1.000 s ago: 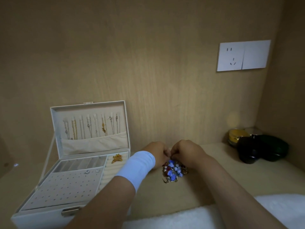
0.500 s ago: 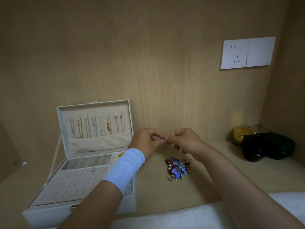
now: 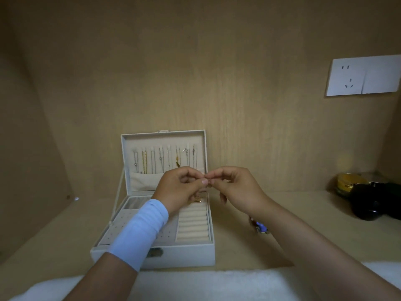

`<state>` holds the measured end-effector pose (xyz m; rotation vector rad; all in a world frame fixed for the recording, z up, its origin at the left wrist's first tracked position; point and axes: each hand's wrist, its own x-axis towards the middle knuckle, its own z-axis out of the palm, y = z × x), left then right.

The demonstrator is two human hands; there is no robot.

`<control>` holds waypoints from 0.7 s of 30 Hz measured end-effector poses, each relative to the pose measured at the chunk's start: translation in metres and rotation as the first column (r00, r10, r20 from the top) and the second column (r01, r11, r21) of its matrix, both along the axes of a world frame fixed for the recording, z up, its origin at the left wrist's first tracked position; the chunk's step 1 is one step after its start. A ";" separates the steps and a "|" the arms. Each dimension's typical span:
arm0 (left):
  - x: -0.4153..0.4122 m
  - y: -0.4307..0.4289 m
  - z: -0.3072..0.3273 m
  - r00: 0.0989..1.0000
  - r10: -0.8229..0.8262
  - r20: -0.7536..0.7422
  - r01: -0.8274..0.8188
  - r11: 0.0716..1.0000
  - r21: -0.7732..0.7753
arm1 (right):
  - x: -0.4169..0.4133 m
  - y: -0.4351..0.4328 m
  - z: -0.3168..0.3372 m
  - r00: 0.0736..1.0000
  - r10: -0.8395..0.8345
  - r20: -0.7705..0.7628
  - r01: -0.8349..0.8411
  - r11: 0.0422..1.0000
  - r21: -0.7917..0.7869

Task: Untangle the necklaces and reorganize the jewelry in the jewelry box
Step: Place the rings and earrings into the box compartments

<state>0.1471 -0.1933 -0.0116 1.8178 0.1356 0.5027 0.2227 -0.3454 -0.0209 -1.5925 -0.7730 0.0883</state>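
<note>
Something very small is pinched between the fingertips of both hands, too fine to make out; I take it for an earring or a bit of chain. The left hand point(image 3: 181, 187) and right hand point(image 3: 235, 187) meet tip to tip, each closed in a thumb-and-forefinger pinch, other fingers curled, raised above the back right corner of the open box point(image 3: 173, 255). The piece therefore sits directly over the ring rolls point(image 3: 193, 222), with the left hand nearer the stud panel point(image 3: 123, 227) and the lid's hanging chains point(image 3: 165, 158) just behind it. If it goes into the box, the move is short and downward, and the left hand looks better placed. The remaining pile point(image 3: 259, 227) lies on the shelf point(image 3: 303, 213) to the right of the box, below the right wrist, mostly hidden.
</note>
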 end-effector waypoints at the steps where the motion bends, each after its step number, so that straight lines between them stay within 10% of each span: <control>1: -0.007 0.005 0.002 1.000 0.002 -0.029 -0.002 1.000 -0.016 | -0.004 0.004 -0.001 0.997 -0.021 0.075 0.023 0.999 -0.024; 13: -0.057 0.057 0.002 0.989 0.051 -0.135 -0.055 0.998 -0.030 | -0.041 0.046 -0.001 0.703 -0.025 0.711 0.224 0.956 -0.188; 21: -0.074 0.075 -0.010 0.993 0.041 -0.109 -0.042 0.999 -0.007 | -0.047 0.066 -0.005 0.623 0.020 0.782 0.251 0.942 -0.224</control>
